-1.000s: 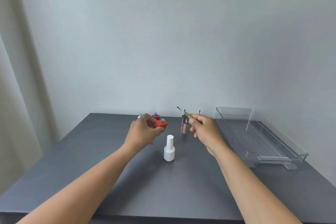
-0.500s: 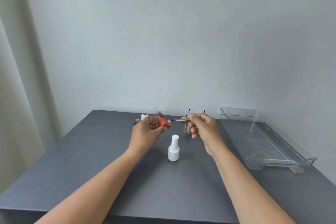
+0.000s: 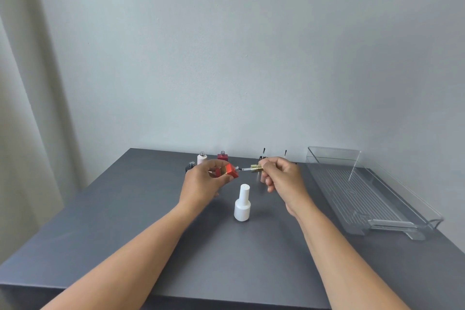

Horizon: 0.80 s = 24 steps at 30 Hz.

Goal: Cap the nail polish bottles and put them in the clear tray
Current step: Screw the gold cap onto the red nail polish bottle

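**Gold cap lined up with red bottle, both held above worktop**

A red bottle [image 3: 227,170] is held in the left hand [image 3: 203,184], tipped on its side with its open neck pointed toward the right. The left grip is closed around the bottle body, thumb below and fingers on top. A gold cap [image 3: 256,168] is pinched in the right hand [image 3: 283,177], with its brush stem pointed left at the bottle neck; the brush tip is seen at or just inside the neck, exact contact cannot be told. The right grip is narrow, closed on the cap's back end. Both are held above the dark grey worktop [image 3: 125,234], not resting on it.

A white bottle [image 3: 242,203] with its white cap on is stood upright on the worktop, below and between the two hands. At the back, three uncapped bottles are stood near each other: a pale pink bottle [image 3: 201,158], a dark red bottle [image 3: 222,156] and a black bottle [image 3: 190,166], the last partly hidden by the left hand. Two brush caps [image 3: 264,151] are stood brush-up behind the right hand, mostly hidden. A pinkish bottle [image 3: 262,177] is partly seen behind the right fingers.

The clear tray [image 3: 392,211] is placed at the right side of the worktop, well apart from the hands.
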Motion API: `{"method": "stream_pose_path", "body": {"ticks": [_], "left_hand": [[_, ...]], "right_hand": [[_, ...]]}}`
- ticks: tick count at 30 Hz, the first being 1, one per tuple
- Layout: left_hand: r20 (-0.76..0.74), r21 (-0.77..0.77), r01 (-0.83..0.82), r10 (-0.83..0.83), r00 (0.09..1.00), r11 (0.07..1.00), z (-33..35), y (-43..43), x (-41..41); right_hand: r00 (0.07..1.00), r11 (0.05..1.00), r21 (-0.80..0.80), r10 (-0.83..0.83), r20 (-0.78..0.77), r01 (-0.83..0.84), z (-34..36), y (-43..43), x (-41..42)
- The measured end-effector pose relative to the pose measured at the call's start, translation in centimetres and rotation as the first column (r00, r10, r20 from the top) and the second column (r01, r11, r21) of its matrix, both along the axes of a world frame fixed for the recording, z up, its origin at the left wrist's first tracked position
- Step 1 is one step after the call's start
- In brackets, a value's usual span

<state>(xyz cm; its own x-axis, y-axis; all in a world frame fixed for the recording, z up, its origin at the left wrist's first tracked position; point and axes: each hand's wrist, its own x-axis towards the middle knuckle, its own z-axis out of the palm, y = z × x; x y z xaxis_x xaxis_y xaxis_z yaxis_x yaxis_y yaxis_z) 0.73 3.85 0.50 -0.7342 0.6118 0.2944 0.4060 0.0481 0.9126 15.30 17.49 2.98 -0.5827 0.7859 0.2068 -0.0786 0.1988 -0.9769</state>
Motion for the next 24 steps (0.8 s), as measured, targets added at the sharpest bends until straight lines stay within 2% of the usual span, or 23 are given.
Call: {"method": "stream_pose_path", "body": {"ticks": [6,10,17,21,24], "left_hand": [[-0.129,-0.06,-0.03,0.022,0.991,0.998,0.14,-0.11,0.32],[-0.151,-0.073,-0.019,0.008,0.988,0.997,-0.14,0.07,0.47],[-0.167,-0.028,0.006,-0.011,0.986,1.0,-0.42,0.06,0.64],[-0.205,-0.046,-0.002,-0.008,0.979,0.999,-0.58,-0.06,0.58],[-0.232,-0.06,-0.009,-0.005,0.973,0.998,-0.54,-0.2,0.63]], "right_hand": [[1.0,0.992,0.123,0.004,0.014,-0.005,-0.26,-0.11,-0.02],[0.999,0.986,0.165,0.019,0.043,-0.026,-0.42,-0.37,-0.08],[0.998,0.991,0.128,0.037,0.052,-0.044,-0.42,-0.64,0.08],[0.996,0.996,0.082,0.011,0.087,-0.018,-0.42,-0.66,0.07],[0.992,0.994,0.109,-0.004,0.125,-0.01,-0.57,-0.75,-0.06]]}}
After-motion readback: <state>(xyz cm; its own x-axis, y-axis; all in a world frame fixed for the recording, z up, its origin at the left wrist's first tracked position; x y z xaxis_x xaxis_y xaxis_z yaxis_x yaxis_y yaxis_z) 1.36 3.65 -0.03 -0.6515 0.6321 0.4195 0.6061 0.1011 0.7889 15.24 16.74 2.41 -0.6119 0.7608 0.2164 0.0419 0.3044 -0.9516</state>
